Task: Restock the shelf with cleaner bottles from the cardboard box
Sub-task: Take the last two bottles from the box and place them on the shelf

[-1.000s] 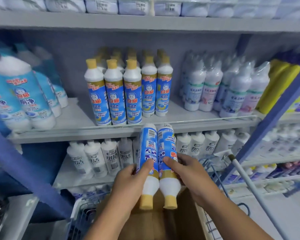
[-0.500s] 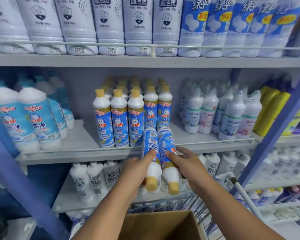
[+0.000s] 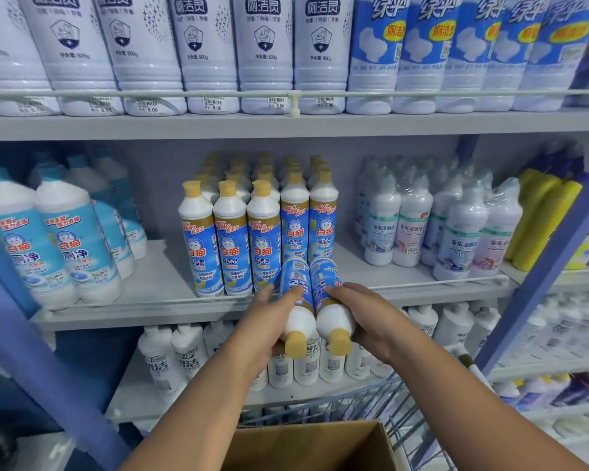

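Two blue-labelled cleaner bottles with yellow caps lie side by side, caps toward me and bases at the front rail of the middle shelf [image 3: 143, 311]. My left hand [image 3: 269, 321] grips the left bottle [image 3: 295, 283]. My right hand [image 3: 364, 314] grips the right bottle [image 3: 322, 277]. Just behind them stand rows of the same bottles [image 3: 232, 239], upright. The open cardboard box [image 3: 306, 443] sits below my forearms at the bottom edge.
To the left on the middle shelf stand larger light-blue bottles [image 3: 65, 246]; white wrapped bottles [image 3: 456, 229] and yellow bottles [image 3: 544, 215] are on the right. White bottles fill the shelves above and below. A wire basket [image 3: 371, 399] holds the box. A blue upright [image 3: 538, 273] stands right.
Both hands have lifted the two bottles from just above the box up to the middle shelf's front rail. My view has tilted upward, bringing the top shelf into sight.
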Tool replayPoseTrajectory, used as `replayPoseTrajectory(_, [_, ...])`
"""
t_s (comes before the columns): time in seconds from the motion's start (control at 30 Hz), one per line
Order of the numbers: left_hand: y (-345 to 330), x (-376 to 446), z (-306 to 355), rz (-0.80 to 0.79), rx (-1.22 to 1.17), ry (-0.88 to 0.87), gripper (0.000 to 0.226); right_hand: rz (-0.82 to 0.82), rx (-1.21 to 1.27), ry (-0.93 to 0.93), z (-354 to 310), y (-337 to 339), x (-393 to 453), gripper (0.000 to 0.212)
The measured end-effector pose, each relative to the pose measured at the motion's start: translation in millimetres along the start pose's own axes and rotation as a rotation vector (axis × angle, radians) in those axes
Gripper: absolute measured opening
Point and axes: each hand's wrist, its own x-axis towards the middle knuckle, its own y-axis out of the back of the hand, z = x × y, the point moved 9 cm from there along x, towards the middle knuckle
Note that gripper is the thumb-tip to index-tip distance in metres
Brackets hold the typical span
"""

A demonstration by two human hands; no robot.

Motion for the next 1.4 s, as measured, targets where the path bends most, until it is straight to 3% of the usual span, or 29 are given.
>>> replayPoseTrajectory(0.1, [-0.9,0.8,12.6,-0.012,0.055,-0.067,0.043,-0.051,0.093,0.025,-7.4,-4.7,-0.6,0.033])
replayPoseTrajectory(0.23, [-0.8,-5.8,31.5,-0.026,0.111,-0.163,0.015,-0.048,0.093,0.087,-19.4,-5.7,-6.3,0.039])
replayPoseTrajectory(0.47, [-9.6,-34.2,51.3,-0.15,0.023,-0.336,0.037,-0.129,0.048,0.24,-35.4,-5.7,-19.5,0.037])
replayPoseTrajectory(0.63, [-7.7,-36.5,47.5,-0.222,0.006,-0.415,0.055,-0.193,-0.029,0.326,-32.4,1.7,-19.8,0.08])
replayPoseTrajectory(0.7, [-7.2,-34.9,43.1,-0.23,0.038,-0.406,0.061,-0.219,-0.104,0.344,-31.7,3.2,-20.7,0.087])
replayPoseTrajectory(1.07, [-4.1,-31.6,66.4,-0.118,0.127,-0.457,0.052,-0.074,-0.19,0.459,-61.3,14.7,-16.3,0.052])
replayPoseTrajectory(1.2, [-4.8,-22.3,110.3,-0.049,0.299,-0.553,0.039,-0.023,-0.282,0.492,-98.0,13.3,-5.8,0.034])
replayPoseTrajectory(1.3, [-13.4,-17.5,144.7,-0.043,0.373,-0.625,0.016,0.033,-0.347,0.482,-120.5,11.4,6.1,0.027])
replayPoseTrajectory(1.4, [-16.6,-9.0,173.1,0.091,0.596,-0.701,0.024,0.127,-0.505,0.489,-141.5,14.2,21.9,0.025])
